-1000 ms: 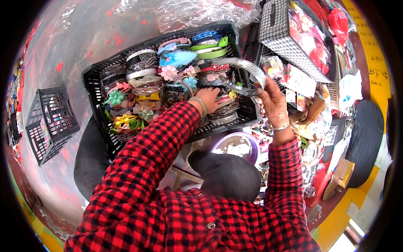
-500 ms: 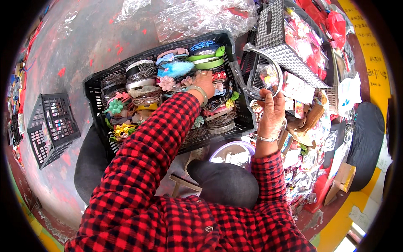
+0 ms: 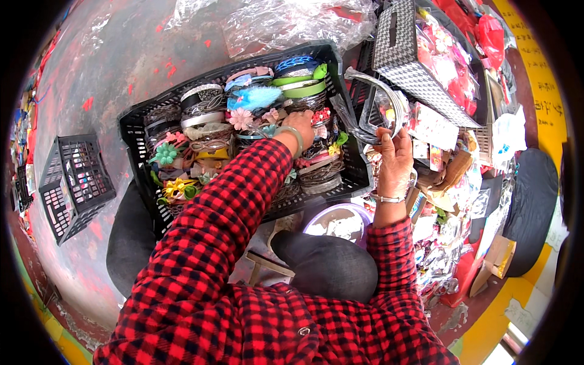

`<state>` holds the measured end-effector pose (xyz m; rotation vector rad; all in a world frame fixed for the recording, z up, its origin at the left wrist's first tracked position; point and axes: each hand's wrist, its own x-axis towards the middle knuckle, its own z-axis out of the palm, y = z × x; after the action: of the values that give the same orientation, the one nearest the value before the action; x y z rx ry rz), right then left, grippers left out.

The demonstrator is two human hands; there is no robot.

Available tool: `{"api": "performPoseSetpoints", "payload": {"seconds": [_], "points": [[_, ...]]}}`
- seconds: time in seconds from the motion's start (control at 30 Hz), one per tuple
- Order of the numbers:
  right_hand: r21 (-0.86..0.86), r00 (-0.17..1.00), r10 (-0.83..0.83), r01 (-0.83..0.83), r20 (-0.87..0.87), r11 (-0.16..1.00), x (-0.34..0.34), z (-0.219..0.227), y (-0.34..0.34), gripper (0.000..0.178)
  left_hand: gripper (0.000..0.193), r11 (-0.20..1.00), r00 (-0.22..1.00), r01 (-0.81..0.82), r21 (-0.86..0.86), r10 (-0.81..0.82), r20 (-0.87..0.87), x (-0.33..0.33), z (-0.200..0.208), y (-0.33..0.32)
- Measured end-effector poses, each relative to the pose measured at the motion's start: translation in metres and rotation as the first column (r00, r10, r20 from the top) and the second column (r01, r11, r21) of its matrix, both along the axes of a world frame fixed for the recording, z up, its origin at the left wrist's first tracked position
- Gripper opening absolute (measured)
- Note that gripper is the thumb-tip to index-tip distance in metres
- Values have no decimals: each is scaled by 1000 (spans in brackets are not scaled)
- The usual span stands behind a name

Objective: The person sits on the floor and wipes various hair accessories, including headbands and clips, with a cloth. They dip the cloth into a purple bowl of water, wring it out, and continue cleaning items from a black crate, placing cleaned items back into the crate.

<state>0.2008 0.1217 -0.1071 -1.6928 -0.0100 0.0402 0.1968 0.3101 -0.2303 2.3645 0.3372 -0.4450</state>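
A black plastic crate [image 3: 141,177] in front of me is packed with bundled headbands, some with flowers, bows or fluffy trim. My left hand [image 3: 298,129], a pale bangle at its wrist, reaches in from above. Its fingers are curled beside a red headband [image 3: 320,116]; the tips are hidden among the bands. A light blue fluffy headband [image 3: 255,98] and a pink flower [image 3: 241,118] lie just left of it. Past the crate's right side, my right hand [image 3: 395,157] is closed around several grey hoop headbands [image 3: 396,104], raised upright.
A houndstooth-patterned box [image 3: 398,52] with wrapped pink and red goods stands at the upper right. Clear plastic film [image 3: 292,27] lies beyond the crate. A small black basket [image 3: 79,182] is at the left. Below the crate sits a purple-rimmed basin [image 3: 340,220]. Packages and cardboard crowd the right.
My left hand has shifted slightly nearer and right within the crate, and the red headband beside it has tilted. The hoops in my right hand have turned to a narrower angle.
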Motion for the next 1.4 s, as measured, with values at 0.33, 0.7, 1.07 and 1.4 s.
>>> {"api": "performPoseSetpoints", "payload": {"seconds": [0.33, 0.7, 1.07, 1.4], "points": [[-16, 999, 33, -33, -4, 999, 13, -1, 12, 31, 37, 959, 959, 281, 37, -279, -51, 1, -20, 1], [-56, 998, 8, -12, -55, 998, 9, -3, 16, 31, 32, 909, 918, 390, -147, -396, -16, 29, -27, 17], [-554, 887, 425, -264, 183, 789, 46, 5, 10, 38, 54, 981, 998, -53, -189, 47, -38, 22, -14, 5], [-747, 558, 825, -586, -91, 314, 107, -7, 35, 38, 44, 989, 993, -111, -97, 116, 38, 10, -33, 1]]}}
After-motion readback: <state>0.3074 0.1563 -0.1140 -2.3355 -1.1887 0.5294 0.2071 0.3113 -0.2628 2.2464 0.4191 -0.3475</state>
